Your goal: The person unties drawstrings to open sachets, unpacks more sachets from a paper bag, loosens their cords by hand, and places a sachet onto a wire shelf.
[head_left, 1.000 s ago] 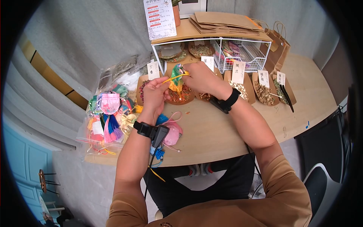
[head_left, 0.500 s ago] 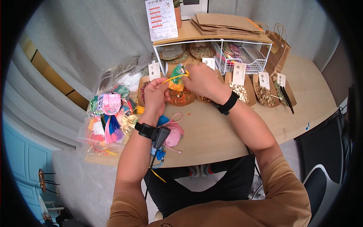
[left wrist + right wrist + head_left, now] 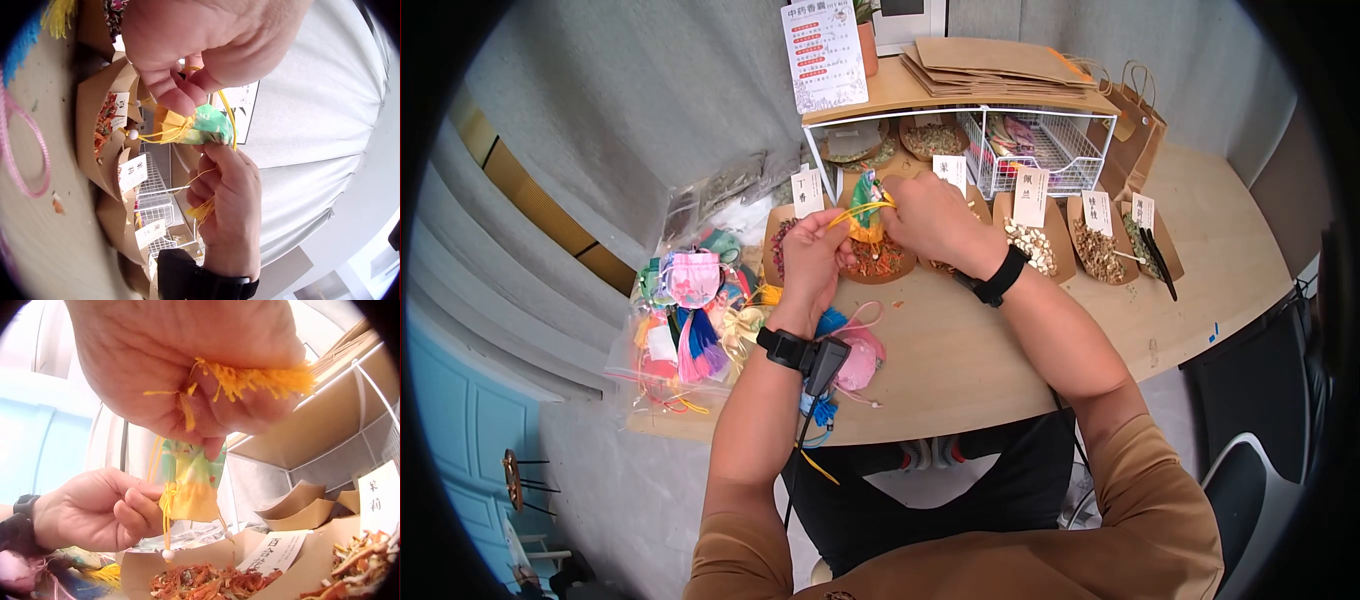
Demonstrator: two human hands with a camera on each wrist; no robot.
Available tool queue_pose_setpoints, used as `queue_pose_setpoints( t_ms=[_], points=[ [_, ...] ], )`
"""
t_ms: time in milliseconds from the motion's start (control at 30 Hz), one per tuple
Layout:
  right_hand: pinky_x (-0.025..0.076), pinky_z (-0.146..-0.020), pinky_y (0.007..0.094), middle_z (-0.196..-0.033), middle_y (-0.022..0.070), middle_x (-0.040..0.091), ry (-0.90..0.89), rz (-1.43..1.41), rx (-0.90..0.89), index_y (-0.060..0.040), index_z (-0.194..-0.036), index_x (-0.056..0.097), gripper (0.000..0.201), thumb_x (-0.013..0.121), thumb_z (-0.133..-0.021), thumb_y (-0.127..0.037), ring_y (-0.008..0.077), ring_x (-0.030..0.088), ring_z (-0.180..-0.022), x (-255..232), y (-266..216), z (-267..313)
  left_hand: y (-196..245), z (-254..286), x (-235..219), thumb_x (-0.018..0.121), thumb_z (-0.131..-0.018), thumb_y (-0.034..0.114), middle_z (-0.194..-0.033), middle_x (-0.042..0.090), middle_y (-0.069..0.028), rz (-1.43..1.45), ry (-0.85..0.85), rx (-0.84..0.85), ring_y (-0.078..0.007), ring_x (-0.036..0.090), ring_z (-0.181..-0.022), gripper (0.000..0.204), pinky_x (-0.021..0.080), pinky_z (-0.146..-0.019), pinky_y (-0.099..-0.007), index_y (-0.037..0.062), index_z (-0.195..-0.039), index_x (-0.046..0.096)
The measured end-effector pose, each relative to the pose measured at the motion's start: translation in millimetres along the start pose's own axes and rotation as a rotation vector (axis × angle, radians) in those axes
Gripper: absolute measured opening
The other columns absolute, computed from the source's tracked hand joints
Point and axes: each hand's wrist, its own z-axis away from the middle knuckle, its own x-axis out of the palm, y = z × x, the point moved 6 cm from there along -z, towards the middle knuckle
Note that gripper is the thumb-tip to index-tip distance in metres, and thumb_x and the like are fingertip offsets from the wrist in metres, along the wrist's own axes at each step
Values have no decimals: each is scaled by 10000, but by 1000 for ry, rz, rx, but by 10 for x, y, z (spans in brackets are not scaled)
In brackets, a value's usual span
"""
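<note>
A small green-and-yellow drawstring pouch (image 3: pixel 864 208) hangs between both hands, its yellow gathered end downward. Thin yellow cords (image 3: pixel 166 528) with white beads trail from that end. My left hand (image 3: pixel 810 260) pinches a yellow cord right at the pouch's side. From there the cord arches past the green end toward my right hand (image 3: pixel 940 218), whose thumb and fingers pinch that green end from above. In the right wrist view a yellow tassel (image 3: pixel 259 378) sticks out of the right hand's curled fingers. Just below the pouch is a paper tray of orange-red dried herbs (image 3: pixel 206 582).
More labelled trays of dried herbs (image 3: pixel 1100 250) line the table's back, before a shelf with a wire basket (image 3: pixel 1060 150). At the left, bright pouches and tassels (image 3: pixel 690 280) lie on clear plastic bags. A pink pouch (image 3: pixel 858 362) lies near the left wrist.
The right hand has shifted slightly left and down. The yellow cord, nearly straight before, now shows as an arched double strand between the hands. The left hand stays in place.
</note>
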Motion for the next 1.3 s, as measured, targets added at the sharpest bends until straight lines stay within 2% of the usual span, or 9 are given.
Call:
queue_pose_setpoints(
  t_ms=[133,233,367,567,633,733,833,1133,1300],
  points=[
    [511,-678,489,-733,253,624,-22,-27,-6,15,-866,623,222,577,-788,-188,421,628,-739,21,-4,-4,14,22,69,578,-891,11,-750,588,-31,36,-60,-28,-86,551,-570,178,501,-499,-225,-16,-1064,545],
    [514,-674,484,-735,256,624,5,23,-9,16,-870,624,223,577,-781,-184,421,628,-732,-42,-2,9,13,5,53,570,-891,4,-755,578,-34,63,-59,22,-93,547,-585,205,500,-507,-236,-13,-1090,522],
    [501,-656,479,-693,238,610,31,49,43,-6,-856,617,206,587,-794,-200,416,614,-709,-122,6,7,-8,-13,17,564,-891,-1,-746,565,-29,63,-45,8,-99,541,-582,227,494,-503,-243,-10,-1110,506],
    [496,-686,493,-716,261,612,24,-14,28,27,-840,616,235,585,-790,-200,431,612,-729,-70,20,-2,24,4,39,574,-889,6,-854,617,-51,8,-44,-22,-93,571,-647,251,502,-522,-233,4,-1131,508],
    [494,-693,495,-723,267,614,15,-32,32,36,-837,617,242,584,-789,-198,434,611,-734,-88,5,-5,38,16,66,588,-880,1,-931,639,-68,-20,-54,3,-95,604,-708,290,515,-549,-221,4,-1157,503],
    [493,-690,489,-719,277,608,12,-54,57,47,-844,621,249,586,-789,-194,436,610,-731,-107,-6,3,94,47,143,601,-870,-11,-958,642,-75,-11,-107,55,-101,623,-736,324,525,-571,-215,-1,-1176,496],
    [494,-683,484,-710,281,604,-6,-118,29,55,-855,621,257,586,-786,-190,437,609,-717,-49,10,-17,80,49,146,600,-867,-24,-961,639,-76,12,-172,55,-102,620,-719,337,524,-565,-215,-8,-1185,488],
    [481,-664,485,-701,277,602,32,-161,-7,55,-848,611,231,575,-779,-162,445,602,-699,-79,1,-32,58,41,145,566,-871,-57,-985,627,-95,56,-158,23,-102,603,-705,346,515,-549,-224,-30,-1200,464],
    [501,-679,501,-731,279,614,-19,-171,-5,58,-879,606,277,586,-770,-196,446,615,-743,-67,-19,-24,49,58,162,561,-875,-55,-1005,629,-90,95,-187,-2,-104,615,-735,392,518,-560,-215,-18,-1250,454]
  ],
)
